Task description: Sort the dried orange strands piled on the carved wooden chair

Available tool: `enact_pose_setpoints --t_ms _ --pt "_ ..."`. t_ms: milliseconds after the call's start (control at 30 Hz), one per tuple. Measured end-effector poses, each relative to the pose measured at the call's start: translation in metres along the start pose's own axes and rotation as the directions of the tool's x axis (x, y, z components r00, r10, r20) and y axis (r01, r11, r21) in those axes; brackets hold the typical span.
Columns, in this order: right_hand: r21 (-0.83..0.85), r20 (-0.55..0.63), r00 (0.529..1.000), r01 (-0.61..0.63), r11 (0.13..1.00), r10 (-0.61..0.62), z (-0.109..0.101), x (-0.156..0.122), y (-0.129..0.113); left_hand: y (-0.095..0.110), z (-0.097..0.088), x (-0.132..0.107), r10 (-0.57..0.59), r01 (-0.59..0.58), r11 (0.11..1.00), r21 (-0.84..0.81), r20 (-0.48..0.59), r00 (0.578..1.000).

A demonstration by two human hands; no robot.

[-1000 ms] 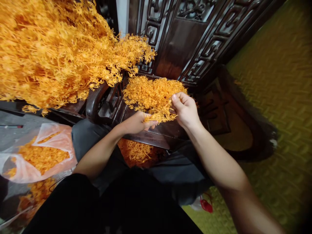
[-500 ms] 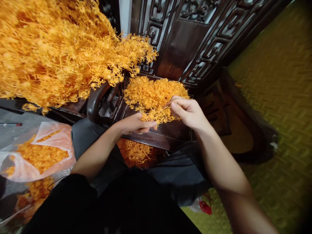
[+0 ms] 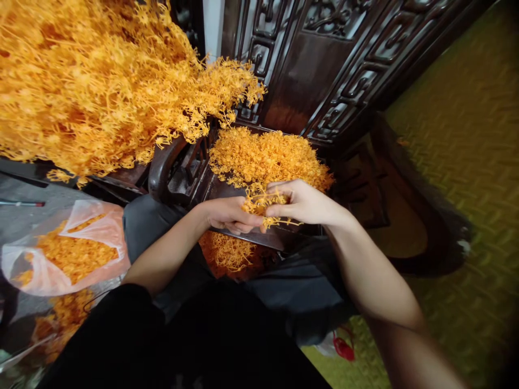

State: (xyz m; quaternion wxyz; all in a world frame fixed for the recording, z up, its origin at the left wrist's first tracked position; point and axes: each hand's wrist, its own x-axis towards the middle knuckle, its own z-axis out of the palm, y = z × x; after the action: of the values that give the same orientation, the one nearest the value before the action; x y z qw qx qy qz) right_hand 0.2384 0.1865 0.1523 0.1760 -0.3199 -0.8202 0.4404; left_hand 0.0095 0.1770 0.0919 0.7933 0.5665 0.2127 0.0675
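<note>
Between my hands is a thin, branching orange plastic sprig (image 3: pixel 256 201) with small flower-like tips. My left hand (image 3: pixel 232 213) is closed on it, with the thumb laid along the top and the other fingers curled underneath. My right hand (image 3: pixel 303 202) comes in from the right, its thumb and fingers bent round the other side of the sprig. A loose strand pokes out below the right thumb. Just beyond my hands, a pile of similar orange sprigs (image 3: pixel 265 155) lies on the dark wooden seat (image 3: pixel 221 189). The right fingertips are partly hidden by the strands.
A large heap of orange sprigs (image 3: pixel 89 86) rises at the upper left, beside a curved wooden armrest (image 3: pixel 160 167). A plastic bag (image 3: pixel 46 273) of orange pieces sits at left. More orange strands (image 3: pixel 229 251) lie below the seat edge. A carved backrest (image 3: pixel 306 81) stands behind.
My right hand has come down and closer to my left hand, from pulling at a strand above to gripping the sprig beside the left fingers. The view has shifted slightly.
</note>
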Motion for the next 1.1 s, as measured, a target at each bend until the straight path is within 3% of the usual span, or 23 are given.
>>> enact_pose_setpoints --t_ms 133,233,367,467,567,633,667,733,767,933,1100 --pt "-0.103 0.036 0.999 0.01 0.995 -0.007 0.005 0.001 0.0 -0.003 0.001 0.004 -0.052 0.049 0.998 0.038 0.081 0.995" --pt "-0.157 -0.096 0.995 -0.02 0.987 0.005 0.004 0.001 0.009 -0.001 0.002 0.004 -0.085 0.073 0.994 0.086 0.141 0.986" --pt "-0.194 -0.269 0.963 -0.073 0.978 0.019 0.004 0.004 0.02 0.006 0.003 0.006 -0.072 0.061 0.98 0.189 0.053 0.996" --pt "-0.207 -0.274 0.962 -0.074 0.976 0.015 0.003 0.007 0.027 0.01 0.003 0.008 -0.061 0.06 0.993 0.106 0.012 0.998" --pt "-0.215 -0.279 0.959 -0.105 0.971 0.042 -0.008 0.004 0.037 0.007 -0.003 0.0 -0.066 0.069 0.997 -0.031 0.075 0.995" --pt "-0.197 -0.417 0.901 -0.216 0.956 0.117 -0.023 -0.005 0.047 0.003 -0.011 -0.012 -0.077 0.089 0.992 -0.085 0.134 0.988" --pt "-0.146 -0.513 0.842 -0.28 0.949 0.17 -0.031 -0.01 0.052 0.002 -0.016 -0.019 -0.079 0.095 0.99 -0.107 0.143 0.987" --pt "0.044 -0.633 0.719 -0.337 0.94 0.287 -0.043 -0.019 0.06 0.0 -0.024 -0.03 -0.061 0.077 0.984 -0.163 0.099 0.993" --pt "0.156 -0.629 0.697 -0.32 0.934 0.344 -0.046 -0.022 0.062 0.0 -0.026 -0.033 -0.04 0.051 0.98 -0.194 0.06 0.997" --pt "0.518 -0.378 0.813 -0.211 0.829 0.443 -0.027 -0.014 0.056 0.005 -0.024 -0.024 0.068 -0.087 0.964 -0.25 -0.083 0.994" --pt "0.674 -0.347 0.817 -0.125 0.728 0.462 -0.018 -0.005 0.051 0.004 -0.019 -0.016 0.122 -0.168 0.953 -0.251 -0.19 0.974"
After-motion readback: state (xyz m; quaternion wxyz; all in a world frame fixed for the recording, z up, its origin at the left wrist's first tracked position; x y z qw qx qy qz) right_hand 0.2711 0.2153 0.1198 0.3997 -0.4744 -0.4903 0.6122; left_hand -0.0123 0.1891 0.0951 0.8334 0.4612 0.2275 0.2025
